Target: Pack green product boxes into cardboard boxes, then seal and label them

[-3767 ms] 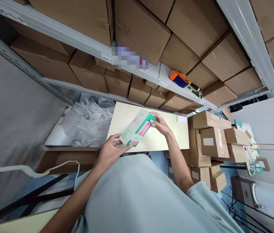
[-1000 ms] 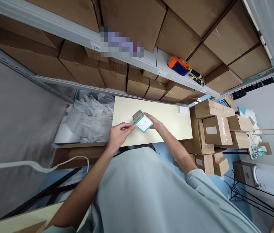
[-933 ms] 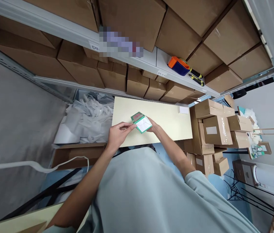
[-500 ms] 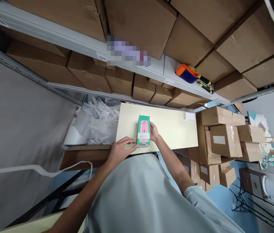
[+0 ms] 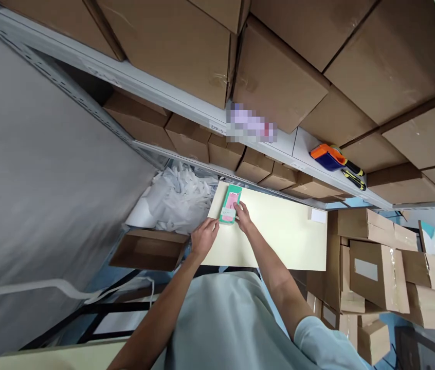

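Note:
A green box [image 5: 224, 214] with a pink item pictured on its front is at the far left part of the pale yellow tabletop [image 5: 283, 231]. At the box's near left corner, my left hand [image 5: 204, 236] pinches the edge with its fingertips. The fingers of my right hand [image 5: 243, 217] press against the right side and front of the box, partly covering the pink picture. Whether the box rests fully on the table or is slightly lifted I cannot tell.
A small white box [image 5: 316, 215] sits at the table's right end. Crumpled white wrapping [image 5: 182, 198] and an open carton [image 5: 148, 250] are on the left. Shelves of cartons rise behind, with an orange-and-blue tape dispenser [image 5: 327, 157] and cutters [image 5: 354, 180]. Cartons [image 5: 375, 272] are stacked right.
The green box has moved to the far left of the table, both hands going with it. My left hand has closed at its corner. The camera view has turned and shifted.

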Demonstrator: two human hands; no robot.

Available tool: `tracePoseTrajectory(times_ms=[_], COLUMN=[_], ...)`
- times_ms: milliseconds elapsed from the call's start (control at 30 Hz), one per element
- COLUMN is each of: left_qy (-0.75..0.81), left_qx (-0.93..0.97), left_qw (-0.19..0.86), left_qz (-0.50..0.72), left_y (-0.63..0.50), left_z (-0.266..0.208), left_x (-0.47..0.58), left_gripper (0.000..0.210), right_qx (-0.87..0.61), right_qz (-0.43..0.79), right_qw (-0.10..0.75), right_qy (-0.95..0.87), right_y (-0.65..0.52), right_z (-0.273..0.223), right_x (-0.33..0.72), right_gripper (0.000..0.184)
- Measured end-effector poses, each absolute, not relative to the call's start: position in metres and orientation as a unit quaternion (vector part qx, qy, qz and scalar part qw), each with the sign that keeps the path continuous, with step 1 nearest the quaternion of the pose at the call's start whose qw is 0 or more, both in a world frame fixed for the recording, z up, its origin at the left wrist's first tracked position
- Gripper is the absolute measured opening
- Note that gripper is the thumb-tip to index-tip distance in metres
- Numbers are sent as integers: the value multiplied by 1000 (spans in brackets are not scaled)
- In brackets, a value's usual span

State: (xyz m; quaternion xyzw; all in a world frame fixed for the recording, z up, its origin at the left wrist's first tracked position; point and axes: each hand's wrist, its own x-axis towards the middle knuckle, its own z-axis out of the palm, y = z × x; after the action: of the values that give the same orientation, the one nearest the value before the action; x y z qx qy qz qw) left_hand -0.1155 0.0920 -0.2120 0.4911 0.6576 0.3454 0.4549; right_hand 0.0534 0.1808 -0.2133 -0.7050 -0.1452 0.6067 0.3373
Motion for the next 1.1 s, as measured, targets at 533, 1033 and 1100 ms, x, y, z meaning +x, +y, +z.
tracePoseTrajectory(times_ms=[533,1033,1100], left_qy=[785,843,832], left_qx=[389,-26,-94], left_qw=[187,-188,-207], left_qz=[445,502,507], left_y=[11,-376,-426], left_z=[-135,-35,-46], left_x=[-119,-85,-86], left_gripper=[31,36,40], right_qx=[-592,-187,-152], right_qz=[563,692,693], right_qw=[298,71,36], right_qy=[-494,-694,-704], right_y=[141,-93,-132], right_z=[-132,-67,-65], right_x=[112,-31,-47], right_gripper=[82,73,70])
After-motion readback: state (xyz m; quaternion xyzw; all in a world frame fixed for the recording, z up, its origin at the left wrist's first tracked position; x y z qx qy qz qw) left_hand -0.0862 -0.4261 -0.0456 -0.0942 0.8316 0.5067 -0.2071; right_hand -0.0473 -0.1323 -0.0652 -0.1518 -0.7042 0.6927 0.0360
